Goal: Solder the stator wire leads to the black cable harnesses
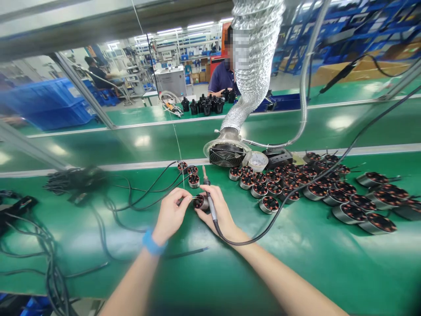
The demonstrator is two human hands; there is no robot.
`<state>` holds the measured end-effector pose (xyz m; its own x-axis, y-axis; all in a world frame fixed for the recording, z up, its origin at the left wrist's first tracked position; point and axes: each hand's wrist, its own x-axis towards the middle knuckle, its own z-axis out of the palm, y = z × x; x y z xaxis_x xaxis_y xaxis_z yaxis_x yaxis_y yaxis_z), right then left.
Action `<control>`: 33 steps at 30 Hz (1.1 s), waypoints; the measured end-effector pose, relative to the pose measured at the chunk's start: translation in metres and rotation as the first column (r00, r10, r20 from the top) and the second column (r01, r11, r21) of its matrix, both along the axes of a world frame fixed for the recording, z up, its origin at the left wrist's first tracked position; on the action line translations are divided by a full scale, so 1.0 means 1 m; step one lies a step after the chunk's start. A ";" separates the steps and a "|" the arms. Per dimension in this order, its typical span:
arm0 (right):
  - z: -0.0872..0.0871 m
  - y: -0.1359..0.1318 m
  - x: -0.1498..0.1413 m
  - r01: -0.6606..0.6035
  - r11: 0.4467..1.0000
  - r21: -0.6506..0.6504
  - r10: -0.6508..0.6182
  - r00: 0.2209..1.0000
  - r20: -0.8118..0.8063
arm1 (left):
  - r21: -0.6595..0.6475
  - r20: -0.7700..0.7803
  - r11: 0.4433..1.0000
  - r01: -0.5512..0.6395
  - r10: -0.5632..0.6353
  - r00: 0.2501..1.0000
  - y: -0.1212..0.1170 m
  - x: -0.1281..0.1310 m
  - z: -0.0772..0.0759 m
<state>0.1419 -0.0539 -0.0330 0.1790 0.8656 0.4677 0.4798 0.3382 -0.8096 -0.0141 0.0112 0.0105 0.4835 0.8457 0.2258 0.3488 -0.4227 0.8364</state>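
Note:
A small round motor with copper windings (199, 202) sits between my two hands on the green bench. My left hand (173, 213), with a blue band at the wrist, is closed in a pinch at the motor's left rim, on thin wires (194, 198). My right hand (219, 208) is wrapped round a soldering iron (212, 204), its tip pointing up and away from me. The fingers of that hand also touch the motor's right side. Just beyond stand a few more motors (194, 180).
Many motors (272, 188) crowd the bench on the right. A fume-extractor fan (226, 156) hangs under a silver duct (253, 48), beside a small round tub (258, 161). Black cables (49, 263) lie in bundles at left. The iron's cord (283, 210) arcs rightward. Another person (223, 79) sits opposite.

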 end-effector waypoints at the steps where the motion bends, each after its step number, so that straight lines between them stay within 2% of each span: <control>1: 0.004 0.000 0.005 -0.010 1.000 -0.010 0.011 0.998 0.055 | 0.006 -0.013 1.000 -0.018 0.018 1.000 0.002 -0.002 0.000; 5: 0.018 -0.001 0.020 -0.045 0.995 -0.088 0.072 0.940 0.335 | 0.066 -0.110 0.997 -0.036 0.043 0.993 0.012 -0.006 -0.004; 7: 0.019 -0.001 0.022 -0.032 0.995 -0.091 0.067 0.906 0.419 | 0.050 -0.137 0.998 -0.044 0.051 0.989 0.016 -0.007 -0.008; 12: 0.013 -0.002 0.019 -0.016 0.999 -0.047 0.036 0.889 0.456 | -0.125 -0.123 0.992 0.012 -0.027 0.992 0.019 -0.006 -0.006; 14: 0.010 -0.002 0.018 -0.012 0.999 -0.033 0.027 0.884 0.467 | -0.129 -0.167 0.991 0.032 -0.054 0.985 0.017 -0.002 -0.003; 16: 0.008 -0.002 0.018 -0.008 1.000 -0.023 0.019 0.877 0.480 | -0.043 -0.259 0.999 0.033 -0.043 0.965 0.015 0.004 -0.001; 18: 0.007 -0.003 0.018 -0.005 1.000 -0.009 0.009 0.870 0.493 | 0.097 -0.363 0.994 0.044 -0.006 0.932 0.012 0.010 -0.001; 20: 0.007 -0.003 0.018 -0.003 1.000 0.006 0.000 0.863 0.506 | 0.224 -0.446 0.972 0.064 0.044 0.894 0.010 0.015 -0.002; 22: 0.007 -0.003 0.018 -0.005 1.000 0.011 -0.001 0.852 0.524 | 0.296 -0.493 0.953 0.070 0.089 0.866 0.009 0.016 -0.003; 28: 0.007 -0.002 0.015 0.018 1.000 0.008 -0.019 0.822 0.569 | 0.364 -0.516 0.929 0.062 0.145 0.844 0.006 0.007 -0.005; 33: 0.007 -0.002 0.013 0.004 1.000 0.004 -0.005 0.821 0.571 | 0.341 -0.556 0.929 0.143 0.076 0.828 0.005 -0.003 0.000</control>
